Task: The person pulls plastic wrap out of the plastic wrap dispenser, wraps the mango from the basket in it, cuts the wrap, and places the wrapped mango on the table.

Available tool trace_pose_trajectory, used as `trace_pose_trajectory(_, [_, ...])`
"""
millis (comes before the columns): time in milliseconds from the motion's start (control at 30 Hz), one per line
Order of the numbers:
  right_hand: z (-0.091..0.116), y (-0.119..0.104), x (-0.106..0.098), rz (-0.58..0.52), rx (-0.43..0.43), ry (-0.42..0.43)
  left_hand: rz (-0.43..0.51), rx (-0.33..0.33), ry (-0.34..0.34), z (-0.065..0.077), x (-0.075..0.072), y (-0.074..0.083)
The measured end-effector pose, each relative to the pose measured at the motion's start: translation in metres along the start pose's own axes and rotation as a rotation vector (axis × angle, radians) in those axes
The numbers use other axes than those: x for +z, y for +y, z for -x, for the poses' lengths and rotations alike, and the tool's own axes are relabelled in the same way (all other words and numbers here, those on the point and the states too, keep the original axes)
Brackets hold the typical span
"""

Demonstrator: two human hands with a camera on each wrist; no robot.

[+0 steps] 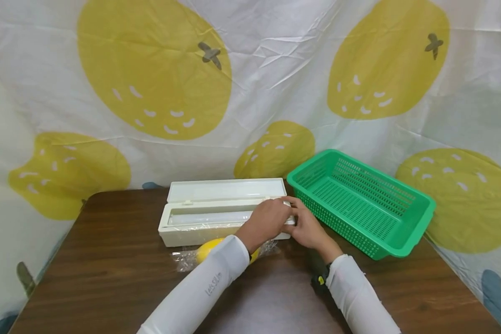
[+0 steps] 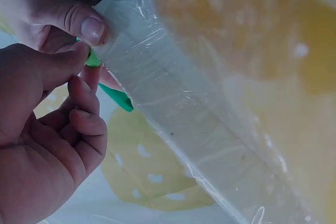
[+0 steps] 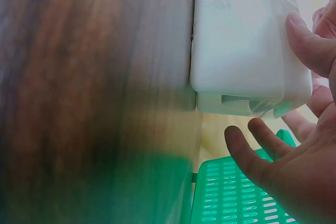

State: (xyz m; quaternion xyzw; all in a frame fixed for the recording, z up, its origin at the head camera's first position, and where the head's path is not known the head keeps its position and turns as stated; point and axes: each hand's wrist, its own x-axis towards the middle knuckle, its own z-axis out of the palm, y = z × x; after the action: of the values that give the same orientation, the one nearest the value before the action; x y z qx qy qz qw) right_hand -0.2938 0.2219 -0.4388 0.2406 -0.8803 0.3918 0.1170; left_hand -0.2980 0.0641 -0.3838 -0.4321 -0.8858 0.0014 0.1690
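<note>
A white cling film dispenser (image 1: 217, 234) stands on the table with its lid (image 1: 227, 190) tipped back and a pale roll (image 1: 210, 217) inside. Clear cling film (image 2: 157, 87) lies over its edge. My left hand (image 1: 271, 218) is at the dispenser's right end, thumb and forefinger pinching at the film's edge; a bit of green shows by the fingertips, and I cannot tell what it belongs to. My right hand (image 1: 311, 229) grips the same end, its thumb (image 3: 307, 40) on the box and other fingers spread past the end. A yellow rounded thing (image 1: 206, 250) wrapped in clear film lies in front, partly behind my left forearm.
A green perforated basket (image 1: 359, 204) stands close at the right of the dispenser. Brown wood table (image 1: 108, 278) extends around them. A white cloth with yellow fruit prints (image 1: 275, 93) hangs behind the table.
</note>
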Motion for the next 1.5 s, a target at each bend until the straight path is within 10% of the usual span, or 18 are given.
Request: trace_pose_trajectory(1500, [0.003, -0.006, -0.001, -0.004, 0.027, 0.013, 0.010, -0.029, -0.079, 0.029, -0.010, -0.023])
